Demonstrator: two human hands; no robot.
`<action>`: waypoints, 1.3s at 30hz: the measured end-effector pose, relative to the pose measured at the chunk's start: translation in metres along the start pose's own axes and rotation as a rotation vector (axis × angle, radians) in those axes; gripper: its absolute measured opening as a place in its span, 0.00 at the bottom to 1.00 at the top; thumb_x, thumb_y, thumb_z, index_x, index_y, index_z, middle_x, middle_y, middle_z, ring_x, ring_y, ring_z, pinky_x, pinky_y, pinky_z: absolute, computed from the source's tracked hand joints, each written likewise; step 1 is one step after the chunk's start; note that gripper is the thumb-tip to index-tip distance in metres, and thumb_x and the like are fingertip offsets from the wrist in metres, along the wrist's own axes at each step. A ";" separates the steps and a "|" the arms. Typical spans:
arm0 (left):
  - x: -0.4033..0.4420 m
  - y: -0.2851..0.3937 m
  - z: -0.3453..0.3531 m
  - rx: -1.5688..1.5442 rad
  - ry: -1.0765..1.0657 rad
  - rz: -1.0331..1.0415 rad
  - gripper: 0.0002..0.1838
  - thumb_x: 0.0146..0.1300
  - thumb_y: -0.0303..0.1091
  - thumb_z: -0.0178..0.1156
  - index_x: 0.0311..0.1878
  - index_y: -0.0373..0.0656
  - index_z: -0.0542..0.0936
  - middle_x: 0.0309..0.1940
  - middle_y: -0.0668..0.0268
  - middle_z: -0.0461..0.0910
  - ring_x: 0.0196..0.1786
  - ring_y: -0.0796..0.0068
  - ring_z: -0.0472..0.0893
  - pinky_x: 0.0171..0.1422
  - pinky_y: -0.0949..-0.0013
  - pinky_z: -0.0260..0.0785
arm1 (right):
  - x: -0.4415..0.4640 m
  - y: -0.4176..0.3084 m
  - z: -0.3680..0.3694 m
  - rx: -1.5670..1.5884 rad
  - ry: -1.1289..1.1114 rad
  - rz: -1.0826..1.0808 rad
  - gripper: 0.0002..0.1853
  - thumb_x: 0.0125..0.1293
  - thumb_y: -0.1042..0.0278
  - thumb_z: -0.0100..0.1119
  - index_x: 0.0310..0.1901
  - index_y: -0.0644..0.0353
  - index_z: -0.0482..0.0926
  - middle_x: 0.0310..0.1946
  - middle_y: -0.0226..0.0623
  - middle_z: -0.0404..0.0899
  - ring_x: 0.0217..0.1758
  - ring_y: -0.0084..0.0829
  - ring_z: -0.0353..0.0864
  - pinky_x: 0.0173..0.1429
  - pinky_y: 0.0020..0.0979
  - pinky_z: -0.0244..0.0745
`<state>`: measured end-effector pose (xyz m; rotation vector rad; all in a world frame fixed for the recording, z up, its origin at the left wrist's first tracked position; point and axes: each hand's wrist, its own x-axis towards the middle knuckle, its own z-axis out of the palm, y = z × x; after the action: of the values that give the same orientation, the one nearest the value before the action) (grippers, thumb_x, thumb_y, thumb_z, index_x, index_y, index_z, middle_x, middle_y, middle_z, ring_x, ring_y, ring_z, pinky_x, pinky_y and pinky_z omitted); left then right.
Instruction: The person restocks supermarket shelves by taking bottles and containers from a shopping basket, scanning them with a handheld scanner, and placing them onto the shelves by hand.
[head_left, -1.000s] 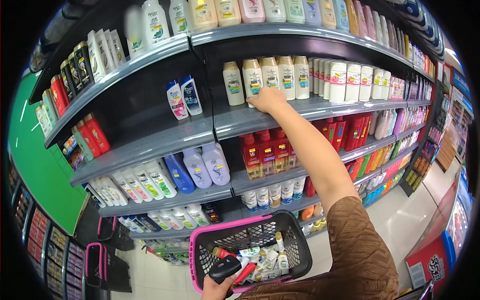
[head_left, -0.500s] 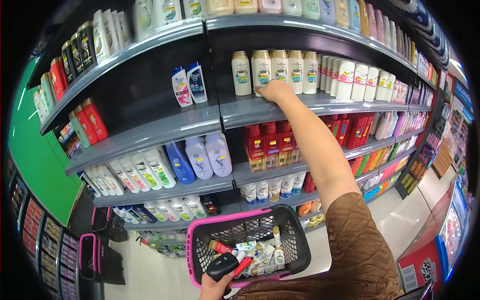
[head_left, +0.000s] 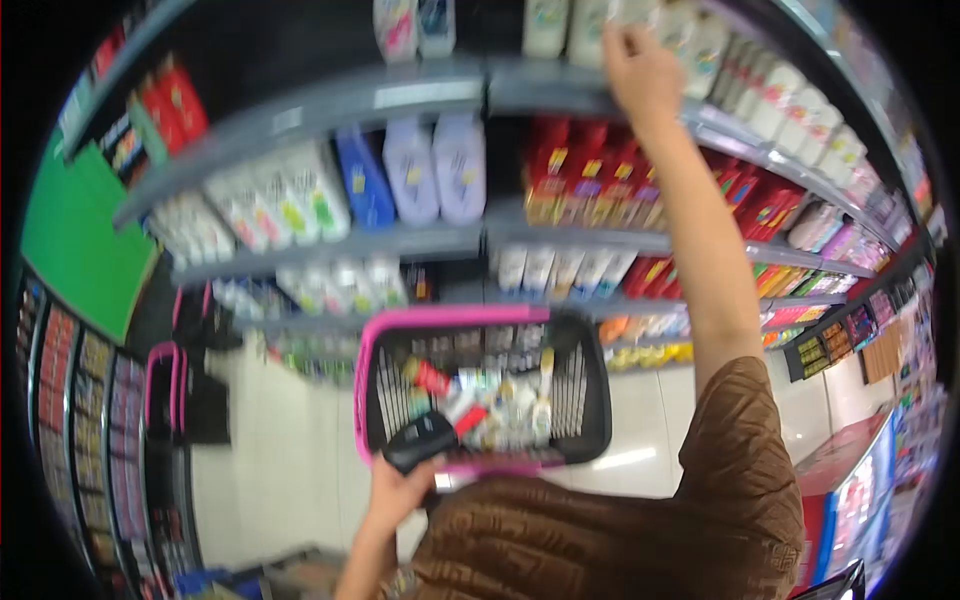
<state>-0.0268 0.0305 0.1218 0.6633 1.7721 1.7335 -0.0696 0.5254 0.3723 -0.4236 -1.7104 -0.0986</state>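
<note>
My right hand [head_left: 642,68] is raised at the upper shelf, in front of the white bottles [head_left: 592,30]; its fingers are bent together, and blur hides whether they hold anything. Low in the view, my left hand [head_left: 402,488] is closed around a black handheld device [head_left: 418,441] at the near left side of the basket. The black basket [head_left: 596,400] with a pink rim holds several small tubes and bottles [head_left: 508,405], among them a red one [head_left: 432,378].
Red pump bottles [head_left: 590,175] and lilac bottles [head_left: 411,172] stand on the shelf below. Black baskets with pink handles [head_left: 166,400] are on the floor at left. A red and blue display case [head_left: 835,495] stands at right.
The view has tipped downward, so shelves and basket appear higher. My right hand has come away from the lower front of the white bottles, its fingers drawn together. My left hand keeps the black device.
</note>
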 end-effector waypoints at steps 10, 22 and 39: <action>-0.025 -0.025 -0.018 0.035 0.183 -0.325 0.06 0.67 0.27 0.68 0.43 0.38 0.83 0.27 0.75 0.80 0.26 0.88 0.74 0.30 0.77 0.67 | -0.550 -0.014 -0.011 0.222 -2.240 0.128 0.36 0.64 0.41 0.64 0.62 0.66 0.78 0.57 0.54 0.82 0.60 0.49 0.82 0.64 0.44 0.75; -0.064 -0.022 -0.039 -0.012 0.361 -0.438 0.13 0.66 0.30 0.70 0.51 0.37 0.81 0.33 0.70 0.80 0.28 0.81 0.76 0.32 0.74 0.70 | -0.708 -0.106 -0.023 0.319 -2.259 -0.032 0.28 0.54 0.71 0.64 0.61 0.56 0.79 0.54 0.53 0.84 0.57 0.51 0.84 0.57 0.45 0.80; -0.007 -0.056 -0.074 -0.104 0.179 -0.405 0.09 0.67 0.29 0.68 0.47 0.36 0.83 0.29 0.73 0.80 0.28 0.84 0.76 0.34 0.76 0.71 | -0.528 -0.084 -0.056 1.019 -1.781 1.094 0.24 0.70 0.65 0.64 0.64 0.60 0.72 0.49 0.36 0.83 0.48 0.32 0.85 0.50 0.33 0.80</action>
<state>-0.0714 -0.0299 0.0661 0.0943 1.7700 1.6243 0.0205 0.3133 -0.1129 -0.6120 -2.4265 2.4542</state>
